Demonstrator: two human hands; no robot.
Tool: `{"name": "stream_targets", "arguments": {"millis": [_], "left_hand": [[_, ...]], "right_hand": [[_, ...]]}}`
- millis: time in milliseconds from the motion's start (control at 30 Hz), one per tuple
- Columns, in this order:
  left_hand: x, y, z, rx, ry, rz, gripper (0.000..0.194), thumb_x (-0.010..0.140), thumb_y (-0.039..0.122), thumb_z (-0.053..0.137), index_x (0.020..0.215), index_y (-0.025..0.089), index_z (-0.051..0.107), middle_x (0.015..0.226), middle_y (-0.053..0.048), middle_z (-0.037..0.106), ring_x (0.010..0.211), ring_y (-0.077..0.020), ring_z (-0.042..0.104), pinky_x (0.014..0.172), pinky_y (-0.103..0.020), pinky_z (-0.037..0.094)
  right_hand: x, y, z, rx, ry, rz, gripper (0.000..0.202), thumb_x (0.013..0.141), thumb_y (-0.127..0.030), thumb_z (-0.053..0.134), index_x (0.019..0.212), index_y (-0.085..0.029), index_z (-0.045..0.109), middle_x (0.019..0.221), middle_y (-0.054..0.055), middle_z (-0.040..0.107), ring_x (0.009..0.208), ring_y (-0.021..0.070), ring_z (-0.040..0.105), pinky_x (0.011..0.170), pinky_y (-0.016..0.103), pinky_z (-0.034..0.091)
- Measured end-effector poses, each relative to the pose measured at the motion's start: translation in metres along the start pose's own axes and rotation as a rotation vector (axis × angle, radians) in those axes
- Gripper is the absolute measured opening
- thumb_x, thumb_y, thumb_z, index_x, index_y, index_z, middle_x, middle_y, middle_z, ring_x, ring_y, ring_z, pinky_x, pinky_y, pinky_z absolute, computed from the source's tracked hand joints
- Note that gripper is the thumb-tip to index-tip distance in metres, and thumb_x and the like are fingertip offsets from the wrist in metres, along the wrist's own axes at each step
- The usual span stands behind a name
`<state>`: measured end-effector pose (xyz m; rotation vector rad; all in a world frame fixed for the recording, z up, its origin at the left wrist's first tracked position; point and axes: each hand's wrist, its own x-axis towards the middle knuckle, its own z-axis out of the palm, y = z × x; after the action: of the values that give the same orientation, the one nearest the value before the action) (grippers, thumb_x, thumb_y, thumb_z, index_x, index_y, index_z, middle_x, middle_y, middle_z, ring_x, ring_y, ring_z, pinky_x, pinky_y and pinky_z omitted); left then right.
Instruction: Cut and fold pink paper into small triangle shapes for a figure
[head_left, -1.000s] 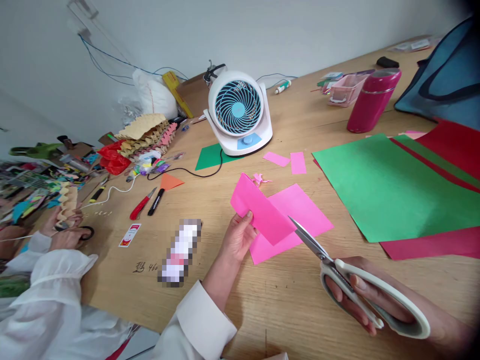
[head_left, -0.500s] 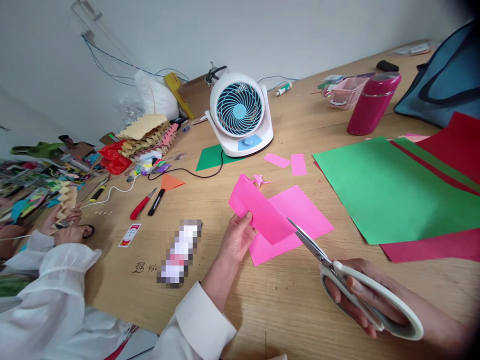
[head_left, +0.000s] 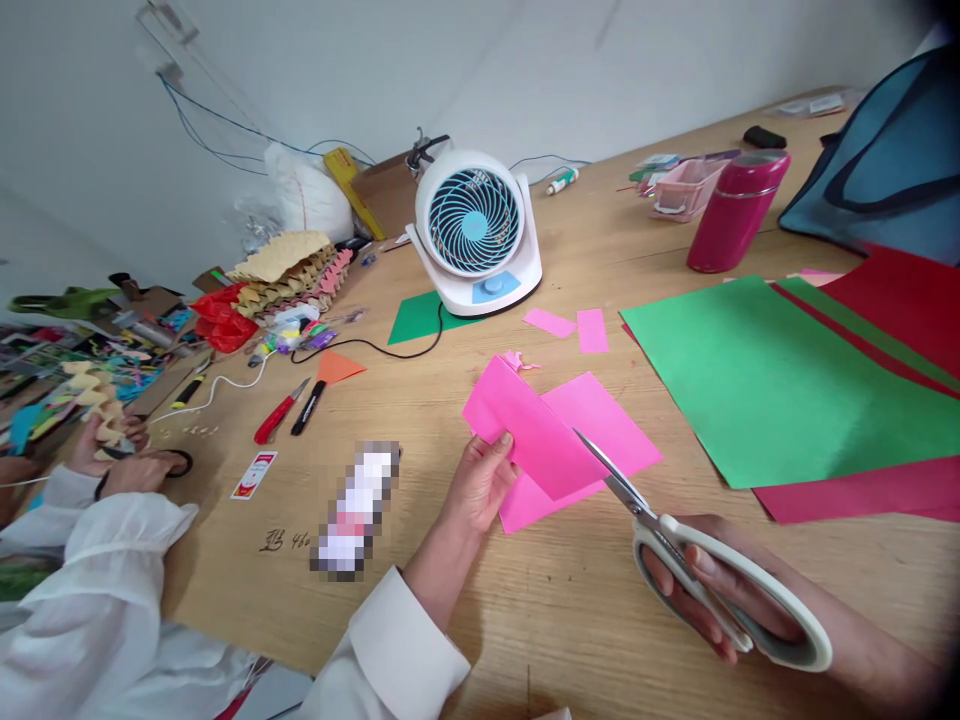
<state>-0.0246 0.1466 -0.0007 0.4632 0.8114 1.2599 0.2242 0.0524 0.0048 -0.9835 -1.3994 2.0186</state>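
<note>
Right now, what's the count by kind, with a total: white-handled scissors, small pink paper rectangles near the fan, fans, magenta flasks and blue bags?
White-handled scissors: 1
Small pink paper rectangles: 2
Fan: 1
Magenta flask: 1
Blue bag: 1
Total: 6

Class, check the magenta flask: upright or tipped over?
Upright: the flask stands on its base on the table, top uppermost.
</note>
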Motion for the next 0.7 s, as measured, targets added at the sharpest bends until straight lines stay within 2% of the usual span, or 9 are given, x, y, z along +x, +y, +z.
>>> {"name": "stream_targets", "arguments": {"millis": [233,467,700], "left_hand": [[0.001,0.002,0.0,-0.007,-0.022,0.01,0.028,0.061,0.02,0.089,0.083,0.016,0.073,0.087,-0.002,0.078,0.081,-0.0154,0.072,0.081,-0.027,0.054],[-0.004,-0.003,0.003,0.005,-0.074,-0.04,0.026,0.063,0.019,0.088,0.084,0.017,0.073,0.087,-0.002,0.078,0.082,-0.0148,0.072,0.08,-0.025,0.054],[-0.006,-0.006,0.004,0.042,-0.044,-0.051,0.026,0.066,0.02,0.086,0.088,0.017,0.073,0.091,-0.003,0.078,0.088,-0.018,0.072,0.087,-0.03,0.052]], "right_hand": [[0.002,-0.003,0.004,-0.021,0.024,0.039,0.053,0.088,-0.071,0.042,0.087,-0.02,0.056,0.058,-0.003,0.052,0.044,0.011,0.051,0.044,0.022,0.042],[0.001,0.007,0.0,-0.04,0.011,-0.053,0.046,0.097,-0.06,0.034,0.092,-0.02,0.056,0.063,-0.001,0.055,0.047,0.0123,0.053,0.048,0.026,0.043],[0.003,0.006,0.001,-0.032,0.037,-0.063,0.043,0.097,-0.058,0.037,0.09,-0.02,0.056,0.061,-0.001,0.053,0.046,0.0123,0.05,0.047,0.026,0.041]]}}
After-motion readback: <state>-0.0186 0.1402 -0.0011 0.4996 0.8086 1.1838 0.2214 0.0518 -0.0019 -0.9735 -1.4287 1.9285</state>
